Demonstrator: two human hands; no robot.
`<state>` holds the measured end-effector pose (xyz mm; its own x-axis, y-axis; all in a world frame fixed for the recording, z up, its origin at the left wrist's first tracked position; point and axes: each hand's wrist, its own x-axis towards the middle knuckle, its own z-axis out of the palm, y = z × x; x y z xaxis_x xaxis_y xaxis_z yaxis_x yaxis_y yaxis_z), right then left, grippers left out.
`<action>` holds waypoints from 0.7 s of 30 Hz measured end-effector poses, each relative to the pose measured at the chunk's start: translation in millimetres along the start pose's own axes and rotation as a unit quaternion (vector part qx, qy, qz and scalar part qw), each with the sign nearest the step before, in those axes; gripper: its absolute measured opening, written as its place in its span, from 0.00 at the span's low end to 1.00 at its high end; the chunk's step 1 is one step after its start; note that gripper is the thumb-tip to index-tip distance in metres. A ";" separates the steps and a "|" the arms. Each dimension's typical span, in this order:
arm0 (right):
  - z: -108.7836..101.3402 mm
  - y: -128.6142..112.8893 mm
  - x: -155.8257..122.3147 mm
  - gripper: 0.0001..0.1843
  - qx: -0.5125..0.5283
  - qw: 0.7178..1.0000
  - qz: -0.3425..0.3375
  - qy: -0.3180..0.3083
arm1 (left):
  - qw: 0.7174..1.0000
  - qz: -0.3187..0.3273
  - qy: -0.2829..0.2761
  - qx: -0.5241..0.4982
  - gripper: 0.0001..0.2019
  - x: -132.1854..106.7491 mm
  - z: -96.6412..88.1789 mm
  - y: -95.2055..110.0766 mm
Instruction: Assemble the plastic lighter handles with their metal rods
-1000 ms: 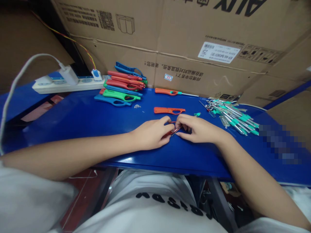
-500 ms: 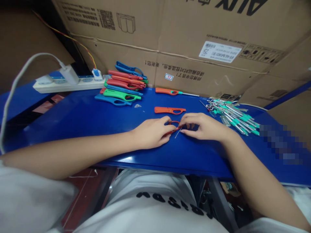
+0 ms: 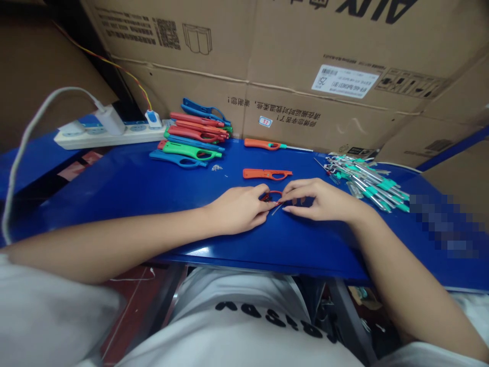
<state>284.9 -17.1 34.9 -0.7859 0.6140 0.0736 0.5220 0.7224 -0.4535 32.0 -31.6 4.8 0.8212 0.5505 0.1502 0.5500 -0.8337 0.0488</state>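
My left hand (image 3: 239,209) rests on the blue table (image 3: 126,188) with its fingers curled around a red lighter shell (image 3: 270,197), of which only the looped end shows. My right hand (image 3: 319,200) meets it from the right, fingertips pinched at the same shell, with a thin metal rod (image 3: 275,209) poking out below them. A second orange shell half (image 3: 266,174) lies flat just beyond both hands.
A pile of red, green and blue lighter shells (image 3: 193,137) lies at the back left beside a white power strip (image 3: 110,133) with a charger. An assembled orange lighter (image 3: 273,146) lies near the cardboard boxes (image 3: 305,66). Teal-tipped metal parts (image 3: 367,181) are heaped at the right.
My right hand has shifted slightly right and opened its grip along the red shell, exposing the shell's loop and the thin rod. My left hand has stayed in place.
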 end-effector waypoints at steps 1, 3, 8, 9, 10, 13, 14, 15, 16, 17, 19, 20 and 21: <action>0.4 -0.6 0.4 0.13 0.001 1.000 0.000 -0.001 | 1.000 0.002 0.001 0.001 0.20 0.0 0.0 0.0; 0.7 -2.1 1.1 0.13 -0.002 1.000 0.002 -0.001 | 1.000 0.003 -0.001 0.004 0.20 0.0 -0.2 0.0; -0.4 -5.5 1.7 0.12 -0.007 1.000 0.014 -0.007 | 1.000 0.000 -0.009 0.004 0.20 0.1 -1.2 0.6; -0.8 -5.6 1.5 0.12 -0.009 1.000 0.014 -0.006 | 1.000 -0.001 -0.009 0.004 0.20 0.1 -1.2 0.7; -1.2 -5.4 1.3 0.12 -0.013 1.000 0.014 -0.005 | 1.000 -0.002 -0.009 0.003 0.20 0.1 -1.1 0.7; -2.3 -4.1 0.5 0.12 -0.025 0.999 0.019 -0.003 | 1.000 -0.002 -0.006 0.000 0.20 0.1 -0.8 0.7; -2.6 -3.8 0.3 0.12 -0.028 0.999 0.023 -0.005 | 1.000 0.000 -0.007 0.001 0.21 0.1 -0.8 0.7; -2.8 -3.6 0.1 0.12 -0.030 0.999 0.026 -0.007 | 1.000 0.001 -0.007 0.001 0.21 0.1 -0.9 0.8; -3.0 -3.6 0.0 0.12 -0.031 0.999 0.028 -0.010 | 1.000 0.002 -0.007 0.001 0.21 0.2 -1.1 1.0; -3.2 -3.7 0.0 0.12 -0.031 0.999 0.030 -0.013 | 1.000 0.002 -0.008 0.001 0.21 0.2 -1.4 1.1; -3.7 -4.1 -0.3 0.13 -0.031 0.999 0.029 -0.014 | 1.000 0.001 -0.009 0.003 0.20 0.3 -2.1 1.5; -4.0 -4.2 -0.5 0.13 -0.030 0.999 0.028 -0.013 | 1.000 0.000 -0.010 0.004 0.20 0.3 -2.4 1.6; -4.3 -4.2 -0.8 0.14 -0.028 0.999 0.027 -0.011 | 1.000 -0.001 -0.011 0.005 0.20 0.3 -2.6 1.6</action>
<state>284.7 -19.3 40.6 -0.7623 0.6465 0.0305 0.5817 0.7050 -0.4057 32.7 -32.9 7.5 0.8238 0.5523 0.1278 0.5523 -0.8327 0.0393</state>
